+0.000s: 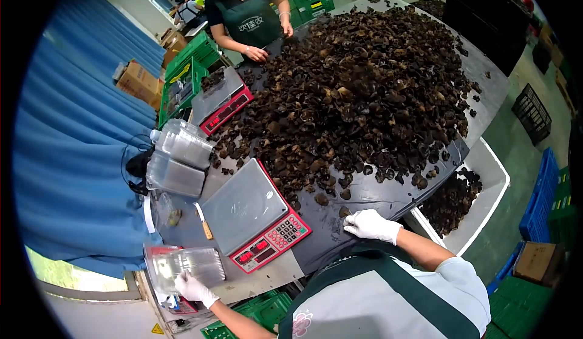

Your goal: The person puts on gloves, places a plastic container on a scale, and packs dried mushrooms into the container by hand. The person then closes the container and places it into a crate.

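Note:
My left hand, in a white glove, is closed at the edge of a stack of clear plastic containers at the lower left. On the grey table covering, my right hand, also gloved, has its fingers pressed together against a small dark mushroom piece. A huge heap of dark mushrooms spreads over the table beyond it. Between my hands stands a red scale with a bare plate and lit digits. A knife with a wooden handle lies left of the scale.
Across the table stands a co-worker beside a second red scale. More clear containers are stacked at the left, near a blue curtain. A white bin holding mushrooms is at the right table edge.

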Demonstrator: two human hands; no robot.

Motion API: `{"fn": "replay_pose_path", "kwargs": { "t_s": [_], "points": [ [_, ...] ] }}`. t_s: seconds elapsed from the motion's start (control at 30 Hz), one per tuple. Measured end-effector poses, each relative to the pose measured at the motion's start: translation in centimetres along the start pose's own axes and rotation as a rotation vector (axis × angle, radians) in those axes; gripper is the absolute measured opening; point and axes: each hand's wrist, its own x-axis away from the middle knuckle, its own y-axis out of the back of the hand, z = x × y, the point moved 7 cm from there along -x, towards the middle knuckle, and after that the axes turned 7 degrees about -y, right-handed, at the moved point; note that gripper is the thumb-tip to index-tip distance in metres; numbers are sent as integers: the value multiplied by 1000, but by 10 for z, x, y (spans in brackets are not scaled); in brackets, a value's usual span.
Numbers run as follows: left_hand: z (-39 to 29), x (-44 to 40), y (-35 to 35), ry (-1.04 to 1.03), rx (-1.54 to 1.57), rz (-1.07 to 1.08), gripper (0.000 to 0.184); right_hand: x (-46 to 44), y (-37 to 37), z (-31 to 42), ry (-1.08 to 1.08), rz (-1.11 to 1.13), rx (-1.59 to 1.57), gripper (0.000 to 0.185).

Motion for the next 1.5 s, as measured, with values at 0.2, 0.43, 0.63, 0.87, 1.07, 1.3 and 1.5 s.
{"fn": "replay_pose_path", "kwargs": {
  "t_s": [0.2,0.43,0.63,0.87,1.07,1.3,1.5],
  "points": [
    [-137,39,-38,-297,483,178,7,-4,8,-23,-28,15,-14,25],
    [-186,78,-88,-446,369,659,24,-9,24,-57,-128,-65,9,24],
    [-204,87,-58,-416,292,899,56,-52,34,-51,-21,-242,5,22],
    [-336,123,-21,-649,797,839,44,-170,57,-20,170,-513,248,42],
    [-399,214,-126,-669,621,966,81,-187,42,-44,80,-263,450,40],
    [-403,247,-122,-862,700,946,73,-108,38,-57,207,-246,252,22],
    [-381,259,-95,-918,833,975,56,-101,50,-43,220,-355,70,26]
  ]
}}
